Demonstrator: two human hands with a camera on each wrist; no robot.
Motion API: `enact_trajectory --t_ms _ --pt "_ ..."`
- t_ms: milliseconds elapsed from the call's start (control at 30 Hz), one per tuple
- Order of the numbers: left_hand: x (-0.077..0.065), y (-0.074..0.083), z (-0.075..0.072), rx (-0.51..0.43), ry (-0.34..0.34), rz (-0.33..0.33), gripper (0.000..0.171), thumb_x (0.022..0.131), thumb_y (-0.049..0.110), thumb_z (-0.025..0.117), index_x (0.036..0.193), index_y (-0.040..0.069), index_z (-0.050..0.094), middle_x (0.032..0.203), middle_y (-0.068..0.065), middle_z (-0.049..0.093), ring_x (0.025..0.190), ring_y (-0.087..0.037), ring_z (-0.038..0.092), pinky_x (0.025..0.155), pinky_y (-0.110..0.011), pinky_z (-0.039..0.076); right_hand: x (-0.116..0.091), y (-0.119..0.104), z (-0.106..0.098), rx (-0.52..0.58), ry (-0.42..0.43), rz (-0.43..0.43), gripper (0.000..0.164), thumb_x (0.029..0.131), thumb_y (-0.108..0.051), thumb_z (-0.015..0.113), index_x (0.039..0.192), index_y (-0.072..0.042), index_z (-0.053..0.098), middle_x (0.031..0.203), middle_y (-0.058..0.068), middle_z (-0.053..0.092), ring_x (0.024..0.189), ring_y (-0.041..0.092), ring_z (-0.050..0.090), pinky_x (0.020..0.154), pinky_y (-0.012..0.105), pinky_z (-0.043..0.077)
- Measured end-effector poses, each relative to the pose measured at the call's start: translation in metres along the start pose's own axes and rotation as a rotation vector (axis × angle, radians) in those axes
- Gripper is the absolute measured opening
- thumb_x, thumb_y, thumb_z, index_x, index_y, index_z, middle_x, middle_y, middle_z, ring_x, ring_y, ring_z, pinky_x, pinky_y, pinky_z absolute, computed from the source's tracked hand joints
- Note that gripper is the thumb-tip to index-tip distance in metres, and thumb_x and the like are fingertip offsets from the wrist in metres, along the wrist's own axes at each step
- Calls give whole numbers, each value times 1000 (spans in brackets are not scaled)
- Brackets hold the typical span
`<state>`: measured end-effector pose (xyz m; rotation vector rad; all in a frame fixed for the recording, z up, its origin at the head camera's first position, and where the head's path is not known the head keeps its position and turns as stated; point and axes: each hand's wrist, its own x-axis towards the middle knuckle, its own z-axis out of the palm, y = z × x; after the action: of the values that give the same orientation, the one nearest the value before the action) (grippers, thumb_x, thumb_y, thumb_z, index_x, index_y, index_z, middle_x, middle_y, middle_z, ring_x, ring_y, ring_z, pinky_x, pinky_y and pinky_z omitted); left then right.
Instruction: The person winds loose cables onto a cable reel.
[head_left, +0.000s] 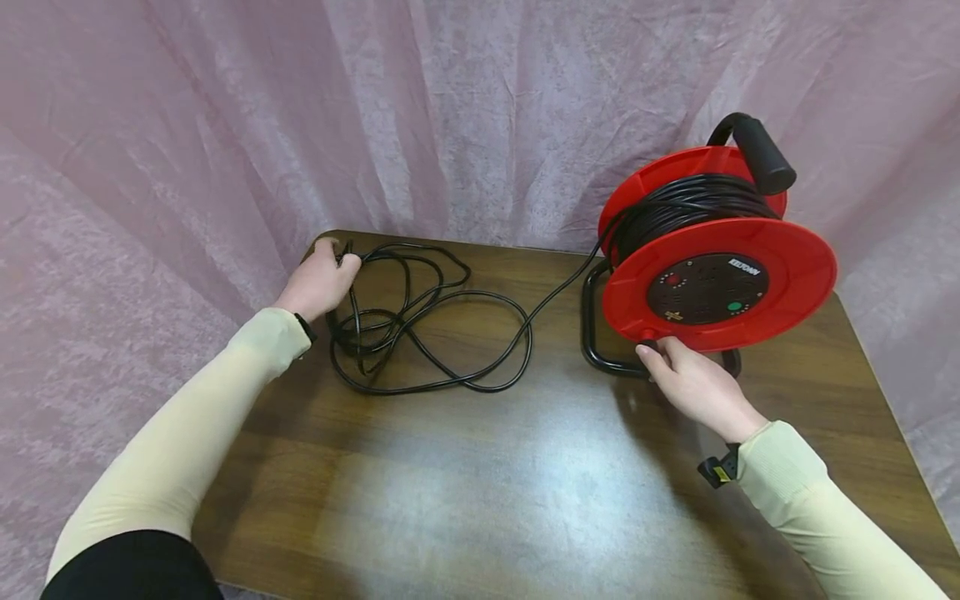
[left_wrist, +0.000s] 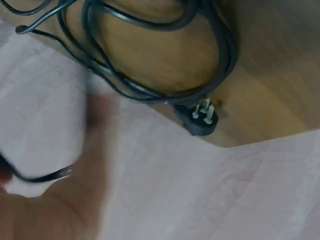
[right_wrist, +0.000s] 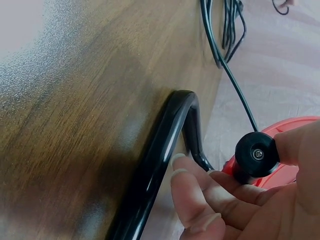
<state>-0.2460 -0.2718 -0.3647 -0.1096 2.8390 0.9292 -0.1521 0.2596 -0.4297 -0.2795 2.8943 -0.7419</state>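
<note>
My right hand [head_left: 701, 387] pinches the black knob [right_wrist: 248, 146] of a red cable reel [head_left: 798, 271], which stands on its black tubular frame [head_left: 588, 321] at the right of a wood-grain table [head_left: 480, 467], black cord wound thickly between two red discs, the dark socket panel [head_left: 705, 287] lettered KELTONN. At far left, my left hand [head_left: 318, 279] pinches the loose black cable [head_left: 345, 335] above its tangled loops.

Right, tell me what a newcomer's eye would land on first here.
The big red cable reel at the right of the table probably draws the eye first, the right hand gripping its black knob. Next come the loose loops of black cable toward the far left corner, where the left hand holds part of it.
</note>
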Motion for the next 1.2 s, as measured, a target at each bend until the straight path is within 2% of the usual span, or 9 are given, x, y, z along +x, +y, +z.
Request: enact_trajectory --t_ms 100,267,367,533,700,800,967,1100,1200 --pt "4 3 -7 -439 16 -5 56 105 37 30 145 -1 35 101 -16 54 74 -27 64 83 -43 56 0 1 1 6 -1 -6 50 104 -59 32 99 -13 52 74 4 52 64 20 49 56 35 38" --pt "2 22 -28 -1400 8 -83 27 97 29 67 95 5 55 81 -5 59 64 -19 63 69 -30 58 1 2 1 17 -1 -17 50 104 -58 33 99 -12 51 73 4 51 63 20 48 55 34 37" --pt "-3 37 -40 -1651 -48 -84 36 89 34 74 82 7 52 78 -7 64 61 -18 64 56 -25 56 1 3 1 25 -1 -21 49 104 -57 33 99 -12 51 73 5 50 62 19 48 54 34 37" --pt "-10 60 -53 -1789 -217 33 39 91 46 66 84 9 57 51 0 47 36 -10 39 34 -18 31 2 5 2 30 -1 -28 48 104 -57 33 99 -12 51 74 5 51 62 20 48 54 34 38" --pt "-18 76 -61 -1852 -378 89 66 82 72 60 63 12 40 50 4 26 40 -10 21 40 -22 13 4 7 2 30 -14 -23 49 104 -58 33 101 -12 50 75 5 53 64 20 50 55 35 39" --pt "-22 81 -59 -1745 -351 157 69 85 78 48 64 14 34 54 6 20 43 -8 15 44 -22 8 5 8 1 21 -9 -23 49 104 -58 32 102 -12 50 76 5 53 64 20 50 56 35 39" --pt "-25 87 -52 -1587 -189 223 67 94 71 34 63 11 30 50 4 18 40 -9 13 43 -23 3 5 9 -1 10 7 -24 49 104 -58 32 101 -13 51 78 4 55 66 20 51 58 36 39" --pt "-25 87 -51 -1635 -137 143 67 100 64 30 59 12 29 49 3 18 40 -9 11 43 -23 2 7 10 -1 13 3 -31 48 105 -56 32 103 -13 52 79 3 56 67 20 51 58 36 39" --pt "-26 86 -53 -1739 -209 10 67 98 67 29 58 13 30 50 3 18 42 -10 11 43 -23 5 8 11 -1 14 -1 -37 47 105 -55 32 103 -12 52 80 3 56 67 19 51 58 36 39"
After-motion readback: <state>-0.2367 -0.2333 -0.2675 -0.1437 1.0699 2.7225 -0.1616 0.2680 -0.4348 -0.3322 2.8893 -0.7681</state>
